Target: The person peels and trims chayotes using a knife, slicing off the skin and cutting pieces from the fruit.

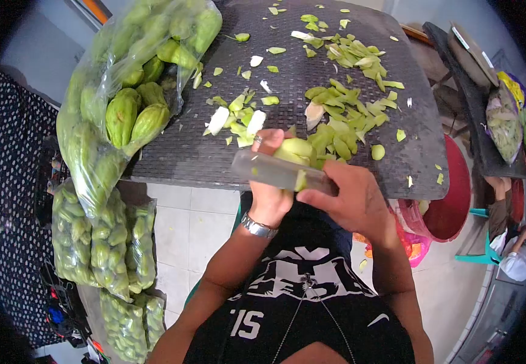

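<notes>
My left hand [271, 203], a watch on its wrist, is closed around a pale green peeled chayote [295, 149] over the table's near edge. In my right hand [357, 197] is a knife [269, 169], fingers wrapped around its handle. The broad blade points left, crossing in front of the chayote and hiding part of it and of my left hand. A bit of green peel [301, 180] clings to the blade. Just beyond my hands, a heap of chayote peelings [339, 130] is spread on the dark woven-pattern table [257, 24].
An open plastic bag of unpeeled chayotes [123, 115] rests on the table's left side. More filled bags [108, 242] stand below it. To the right is a red tub [454, 188]. Farther right, a person [518, 255] sits near another table [481, 121] holding bagged produce.
</notes>
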The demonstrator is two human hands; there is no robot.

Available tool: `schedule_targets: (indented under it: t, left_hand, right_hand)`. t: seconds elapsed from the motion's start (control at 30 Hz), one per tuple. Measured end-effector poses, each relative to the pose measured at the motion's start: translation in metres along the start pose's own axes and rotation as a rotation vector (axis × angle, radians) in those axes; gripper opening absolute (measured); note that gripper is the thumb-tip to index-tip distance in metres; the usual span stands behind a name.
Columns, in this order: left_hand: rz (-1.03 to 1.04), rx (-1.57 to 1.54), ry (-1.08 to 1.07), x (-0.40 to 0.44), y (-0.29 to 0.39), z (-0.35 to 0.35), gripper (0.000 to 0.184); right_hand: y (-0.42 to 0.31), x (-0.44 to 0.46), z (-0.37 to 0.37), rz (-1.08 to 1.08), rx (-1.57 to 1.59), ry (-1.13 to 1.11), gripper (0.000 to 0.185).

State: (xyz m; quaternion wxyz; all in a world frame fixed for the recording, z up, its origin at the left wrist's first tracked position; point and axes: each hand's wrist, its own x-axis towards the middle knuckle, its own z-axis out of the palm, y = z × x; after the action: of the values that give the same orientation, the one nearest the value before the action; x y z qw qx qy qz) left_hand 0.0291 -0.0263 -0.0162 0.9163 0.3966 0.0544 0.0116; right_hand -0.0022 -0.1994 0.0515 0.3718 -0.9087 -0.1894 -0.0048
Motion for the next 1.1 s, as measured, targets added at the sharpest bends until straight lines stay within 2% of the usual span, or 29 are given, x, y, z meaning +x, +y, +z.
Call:
schedule_targets:
  t: [0.07,0.1,0.13,0.17,0.2,0.27,0.3,0.37,0.47,0.5,0.6,0.7,0.8,0.9,1.0,1.1]
  left_hand:
    - [-0.021,-0.131,0.003,-0.002,-0.002,-0.003,0.024]
    - [-0.04,-0.21,0.035,-0.003,0.002,0.002,0.021]
    - [-0.056,-0.292,0.067,-0.003,0.006,0.008,0.018]
    - [-0.042,-0.194,0.204,-0.009,0.012,0.015,0.016]
    - [-0.085,-0.186,0.031,-0.008,0.016,-0.001,0.015]
    - [-0.113,-0.145,-0.013,-0.007,0.016,-0.009,0.028]
    - [-0.138,-0.135,0.037,-0.006,0.017,-0.007,0.031]
    - [-0.192,-0.112,0.133,-0.004,0.022,0.0,0.036]
    - [-0.364,-0.304,0.077,0.0,0.029,0.012,0.042]
    - [-0.407,-0.303,0.178,-0.001,0.033,0.022,0.049]
    - [-0.564,-0.306,-0.058,0.002,0.031,-0.004,0.05]
    - [-0.589,-0.365,-0.109,0.003,0.03,-0.013,0.051]
    - [-0.582,-0.425,-0.247,0.01,0.027,-0.026,0.049]
    - [-0.409,-0.282,-0.125,0.003,0.03,-0.005,0.052]
    - [-0.392,-0.261,-0.228,-0.005,0.041,0.013,0.055]
    - [-0.529,-0.503,-0.228,-0.003,0.036,0.002,0.054]
  right_hand:
    - [0.0,0.001,0.009,-0.054,-0.004,0.069,0.061]
    - [-0.002,0.003,0.002,-0.045,-0.031,0.032,0.058]
    - [0.003,0.006,-0.002,0.055,-0.011,0.049,0.057]
    - [0.011,0.008,-0.005,0.157,0.009,0.065,0.057]
    - [0.02,0.009,-0.008,0.259,0.029,0.079,0.056]
    - [0.057,0.011,-0.018,0.419,-0.085,0.064,0.062]
    - [0.063,0.015,-0.023,0.494,-0.145,0.057,0.066]
    - [0.063,0.012,-0.026,0.504,-0.127,0.088,0.066]
    - [0.06,0.005,-0.022,0.484,-0.028,0.149,0.066]
    - [0.059,0.005,-0.019,0.466,0.017,0.17,0.066]
    - [0.05,0.004,-0.015,0.45,0.003,0.136,0.066]
    - [0.048,0.004,-0.01,0.477,0.019,0.094,0.065]
    - [0.052,0.001,0.0,0.494,0.062,0.091,0.055]
    - [0.052,0.0,0.0,0.476,0.083,0.097,0.055]
    - [0.058,-0.002,0.001,0.452,0.132,0.142,0.061]
    - [0.057,-0.003,0.002,0.445,0.103,0.148,0.061]
